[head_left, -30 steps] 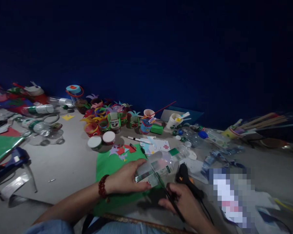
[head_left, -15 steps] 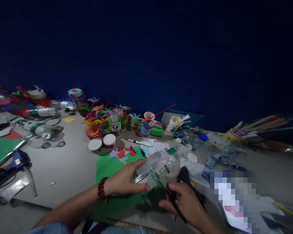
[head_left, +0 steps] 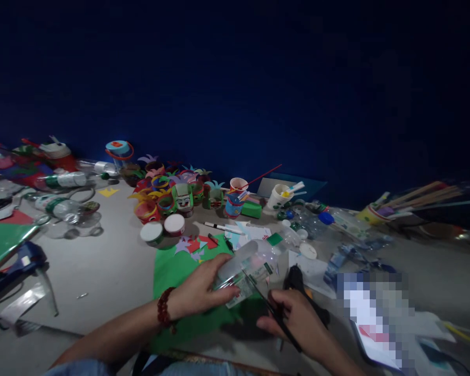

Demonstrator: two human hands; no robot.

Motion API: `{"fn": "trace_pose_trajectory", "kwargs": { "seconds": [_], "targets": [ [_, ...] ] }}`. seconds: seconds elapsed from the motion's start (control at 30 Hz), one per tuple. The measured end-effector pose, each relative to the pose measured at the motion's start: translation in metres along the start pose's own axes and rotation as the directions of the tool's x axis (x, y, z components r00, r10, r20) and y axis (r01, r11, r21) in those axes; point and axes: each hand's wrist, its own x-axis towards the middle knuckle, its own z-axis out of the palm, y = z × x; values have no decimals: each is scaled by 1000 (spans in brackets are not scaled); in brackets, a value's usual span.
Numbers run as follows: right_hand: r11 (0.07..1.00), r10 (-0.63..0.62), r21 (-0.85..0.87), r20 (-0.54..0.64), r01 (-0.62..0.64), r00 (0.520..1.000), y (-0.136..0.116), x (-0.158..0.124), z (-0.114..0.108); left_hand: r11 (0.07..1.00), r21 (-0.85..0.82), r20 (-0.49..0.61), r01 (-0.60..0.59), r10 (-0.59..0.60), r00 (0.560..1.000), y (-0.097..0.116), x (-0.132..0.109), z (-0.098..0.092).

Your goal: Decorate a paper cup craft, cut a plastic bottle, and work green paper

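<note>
Two hands [head_left: 196, 292] [head_left: 301, 318]; one bracelet [head_left: 165, 307]; two small tubs [head_left: 152, 233] [head_left: 174, 225]; one green block [head_left: 251, 210].

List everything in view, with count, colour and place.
Plastic bottle: one, clear, in left hand
Slim tool: one, dark, in right hand
Paper sheet: one, green, beneath bottle
Paper scraps: several, red and purple, on sheet
Lidded tubs: two, white, beyond sheet
Decorated cups: many, multicoloured, behind tubs
Block: one, green, right of cups
Glue gun: one, black-orange, beyond right hand
Loose bottles: several, clear, far left and right
Sticks: several, tan, far right
Tabletop: one, grey, underneath
Wall: one, dark blue, background
Bracelet: one, reddish, left arm
Hands: two, bare, lower centre
</note>
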Motion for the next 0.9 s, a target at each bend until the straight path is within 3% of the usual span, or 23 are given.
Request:
{"fn": "trace_pose_trajectory", "kwargs": {
  "seconds": [0.2, 0.4, 0.57, 0.8, 0.9],
  "targets": [
    [999, 3, 46, -7, -2, 1000, 0, -3, 0, 1000, 18, 108, -19, 17, 994, 2, 2, -5],
    [989, -4, 149, 124, -15, 992, -11, -3, -5, 993, -117, 207, -30, 54, 977, 5, 5, -10],
    [1000, 10, 17, 24, -11, 1000, -18, -4, -7, 994, -108, 206, -18, 40, 978, 3, 4, -9],
    [992, 37, 119, 26, -40, 999, -11, -5, -4, 997, -67, 53, -33, 37, 998, 3, 1, -5],
    [995, 31, 99, 11, -32, 999, -9, -5, -3, 997, -74, 38, -19, 22, 999, 3, 1, -4]
  ]
}}
